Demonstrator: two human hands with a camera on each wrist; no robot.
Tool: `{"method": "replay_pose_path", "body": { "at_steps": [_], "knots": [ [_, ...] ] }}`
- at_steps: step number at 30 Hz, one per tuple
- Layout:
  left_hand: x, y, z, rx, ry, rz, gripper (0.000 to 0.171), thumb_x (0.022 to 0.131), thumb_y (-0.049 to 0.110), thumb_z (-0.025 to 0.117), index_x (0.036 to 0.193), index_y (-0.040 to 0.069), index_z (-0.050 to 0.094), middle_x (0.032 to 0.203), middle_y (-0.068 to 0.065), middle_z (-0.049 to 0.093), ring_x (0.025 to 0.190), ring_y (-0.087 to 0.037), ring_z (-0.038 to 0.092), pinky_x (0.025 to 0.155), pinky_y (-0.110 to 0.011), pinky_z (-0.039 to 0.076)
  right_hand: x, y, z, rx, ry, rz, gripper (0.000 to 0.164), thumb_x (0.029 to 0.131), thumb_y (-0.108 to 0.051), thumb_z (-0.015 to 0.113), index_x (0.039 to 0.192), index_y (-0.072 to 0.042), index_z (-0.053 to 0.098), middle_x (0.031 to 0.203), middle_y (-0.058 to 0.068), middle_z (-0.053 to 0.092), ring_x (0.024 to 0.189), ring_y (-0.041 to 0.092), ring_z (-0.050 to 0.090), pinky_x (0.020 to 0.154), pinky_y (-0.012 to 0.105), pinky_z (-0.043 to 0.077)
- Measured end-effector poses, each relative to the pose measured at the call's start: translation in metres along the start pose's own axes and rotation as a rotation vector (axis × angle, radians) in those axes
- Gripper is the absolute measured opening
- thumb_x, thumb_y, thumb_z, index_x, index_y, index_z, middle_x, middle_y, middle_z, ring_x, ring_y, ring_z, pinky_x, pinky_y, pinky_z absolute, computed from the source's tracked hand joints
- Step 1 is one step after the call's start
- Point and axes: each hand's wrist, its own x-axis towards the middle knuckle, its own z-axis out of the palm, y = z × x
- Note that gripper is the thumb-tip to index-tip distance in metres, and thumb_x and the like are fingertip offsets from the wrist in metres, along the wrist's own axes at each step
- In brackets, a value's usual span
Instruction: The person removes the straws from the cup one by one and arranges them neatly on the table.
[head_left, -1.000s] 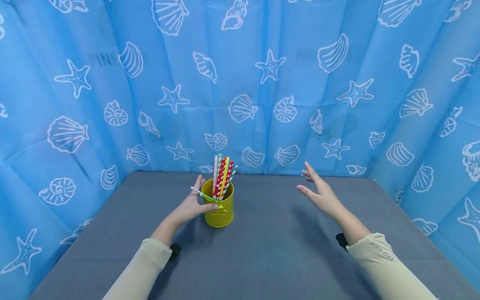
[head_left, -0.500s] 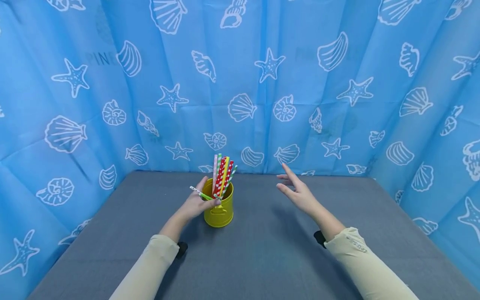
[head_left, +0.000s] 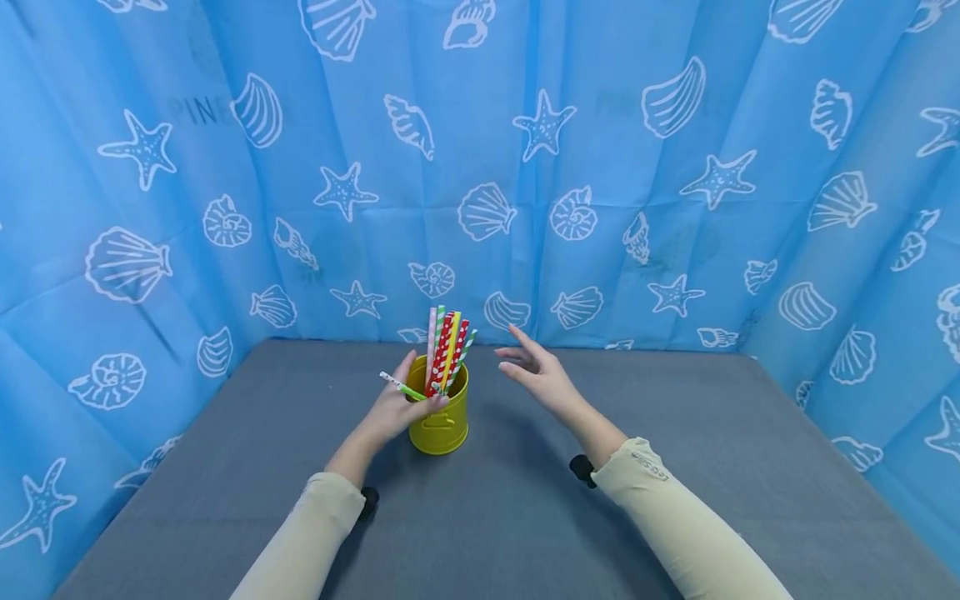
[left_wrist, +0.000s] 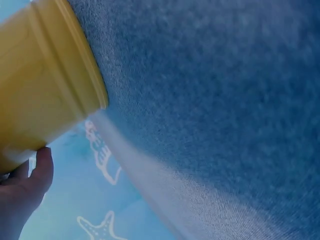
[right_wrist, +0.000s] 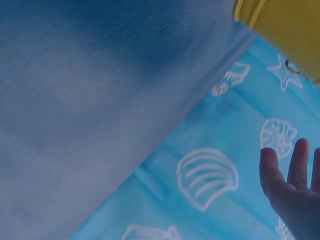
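A yellow metal bucket (head_left: 438, 431) stands upright on the grey tabletop, left of centre in the head view. Several patterned paper straws (head_left: 447, 354) rise from it: pink, green-striped, red with white dots, and yellow. A thin green and white stick (head_left: 401, 385) slants out over the rim on the left. My left hand (head_left: 393, 410) grips the bucket from the left near its rim, thumb across the front and fingers behind. My right hand (head_left: 538, 373) hovers to the right of the bucket, apart from it, fingers loosely extended and holding nothing.
A grey cloth (head_left: 510, 517) covers the tabletop. Behind and along both sides hangs a blue curtain (head_left: 480, 125) printed with white shells and starfish. A dark band (head_left: 582, 471) sits at the right wrist.
My right hand has moved left across the table toward the bucket. My left hand has shifted slightly right, its thumb further across the bucket's front. The bucket has stayed in place.
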Motion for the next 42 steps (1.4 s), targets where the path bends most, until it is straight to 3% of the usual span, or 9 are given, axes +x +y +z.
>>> {"method": "replay_pose_path", "body": {
  "at_steps": [7,11,15,19,26,35,42],
  "knots": [
    [-0.001,0.004,0.005,-0.085,0.018,-0.048,0.096,0.086,0.031,0.073,0.155,0.012,0.009,0.156,-0.019,0.02,0.139,-0.04,0.023,0.108,-0.059,0.028,0.017,-0.001,0.022,0.102,0.055,0.049,0.066,0.097,-0.014,0.06,0.154,-0.011,0.026,0.135,0.021,0.054,0.128,0.033,0.048,0.103,0.052,0.04],
    [-0.002,0.004,0.005,-0.127,0.016,-0.042,0.094,0.086,0.027,0.073,0.154,0.01,0.01,0.154,-0.02,0.022,0.138,-0.04,0.024,0.109,-0.059,0.026,0.023,0.002,0.034,0.139,0.091,0.064,0.063,0.096,-0.009,0.062,0.152,-0.009,0.032,0.129,0.021,0.058,0.125,0.033,0.051,0.102,0.05,0.042],
    [-0.004,0.006,0.004,-0.129,0.02,-0.024,0.097,0.085,0.033,0.074,0.154,0.007,0.011,0.152,-0.022,0.024,0.136,-0.041,0.026,0.109,-0.061,0.026,0.029,0.001,0.045,0.152,0.134,0.097,0.06,0.094,-0.008,0.065,0.148,-0.006,0.039,0.122,0.019,0.062,0.119,0.032,0.055,0.101,0.047,0.044],
    [-0.004,0.007,0.003,-0.126,0.024,-0.026,0.099,0.084,0.037,0.074,0.153,0.007,0.01,0.152,-0.021,0.024,0.136,-0.041,0.026,0.108,-0.061,0.026,0.034,-0.001,0.055,0.119,0.176,0.126,0.059,0.092,-0.012,0.068,0.145,-0.005,0.044,0.113,0.016,0.064,0.112,0.031,0.058,0.097,0.045,0.047],
    [0.001,0.004,0.003,-0.151,0.014,-0.061,0.094,0.086,0.026,0.073,0.154,0.01,0.011,0.154,-0.018,0.023,0.14,-0.038,0.023,0.11,-0.06,0.023,0.04,-0.004,0.064,0.063,0.233,0.175,0.057,0.091,-0.013,0.07,0.143,-0.004,0.047,0.106,0.012,0.064,0.105,0.027,0.059,0.093,0.042,0.05],
    [-0.002,0.009,0.001,-0.161,0.007,-0.052,0.093,0.087,0.022,0.071,0.154,0.009,0.009,0.156,-0.019,0.02,0.14,-0.039,0.02,0.111,-0.06,0.022,0.045,-0.007,0.069,0.096,0.284,0.147,0.049,0.091,-0.007,0.068,0.137,-0.001,0.053,0.104,0.015,0.067,0.104,0.028,0.061,0.092,0.041,0.05],
    [-0.002,0.011,0.003,-0.186,-0.007,-0.047,0.093,0.088,0.021,0.07,0.155,0.009,0.006,0.156,-0.019,0.019,0.141,-0.039,0.019,0.111,-0.059,0.023,0.043,-0.01,0.063,0.151,0.356,0.076,0.044,0.09,-0.006,0.068,0.133,0.001,0.057,0.103,0.016,0.067,0.099,0.025,0.062,0.091,0.039,0.051]
  ]
}}
